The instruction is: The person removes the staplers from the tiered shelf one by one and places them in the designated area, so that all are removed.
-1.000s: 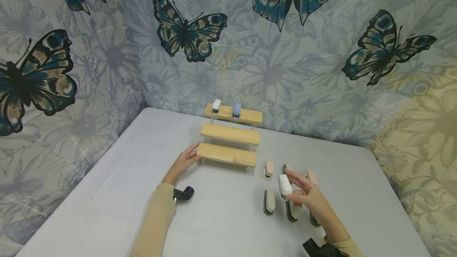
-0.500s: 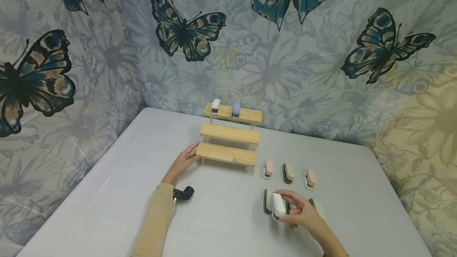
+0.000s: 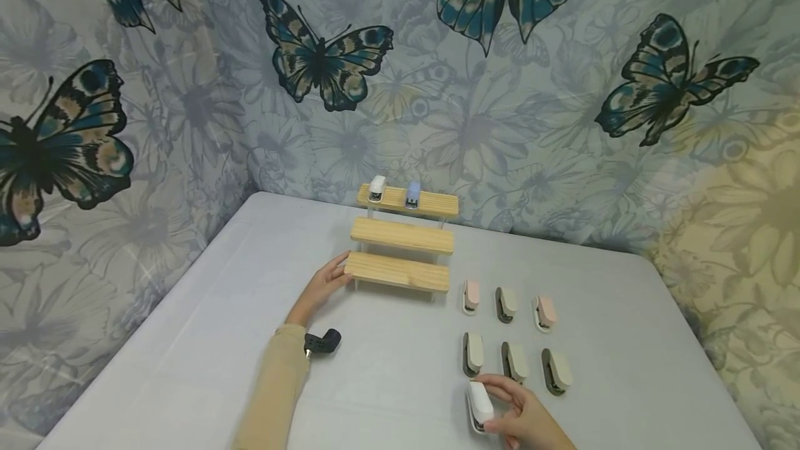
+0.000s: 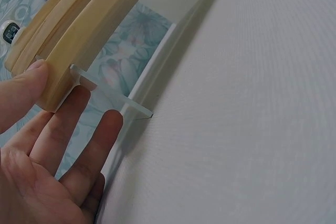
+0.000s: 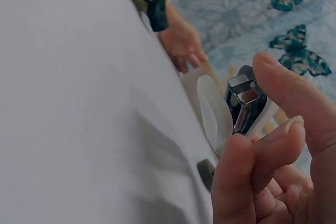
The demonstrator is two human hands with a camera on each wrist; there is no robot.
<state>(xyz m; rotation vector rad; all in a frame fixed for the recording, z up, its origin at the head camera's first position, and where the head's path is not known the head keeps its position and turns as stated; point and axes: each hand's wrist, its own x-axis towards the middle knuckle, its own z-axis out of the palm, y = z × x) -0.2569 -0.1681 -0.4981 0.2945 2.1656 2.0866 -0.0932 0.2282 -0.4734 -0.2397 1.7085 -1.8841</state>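
Observation:
My right hand [image 3: 521, 417] pinches a white stapler [image 3: 480, 405] between thumb and fingers, low over the near part of the table. In the right wrist view its dark metal mouth faces the camera, with the pale base [image 5: 214, 111] beside it. My left hand [image 3: 320, 289] grips the left end of the lowest board of a three-tier wooden display stand [image 3: 400, 271]. The left wrist view has the thumb [image 4: 32, 80] against that board's end and fingers under it, beside a clear support leg [image 4: 123, 98]. A white stapler [image 3: 377, 188] and a blue stapler [image 3: 412, 194] stand on the top tier.
Right of the stand, two rows of staplers sit on the white table [image 3: 387, 367]. The far row has a pink stapler [image 3: 471, 296], a grey-green one [image 3: 506, 304] and another pink stapler [image 3: 545, 313]. Three grey-green staplers, including one at the right [image 3: 556, 371], form the near row.
My right hand has carried the white stapler toward me and slightly left, from over the stapler rows to in front of them. My left hand stays at the stand.

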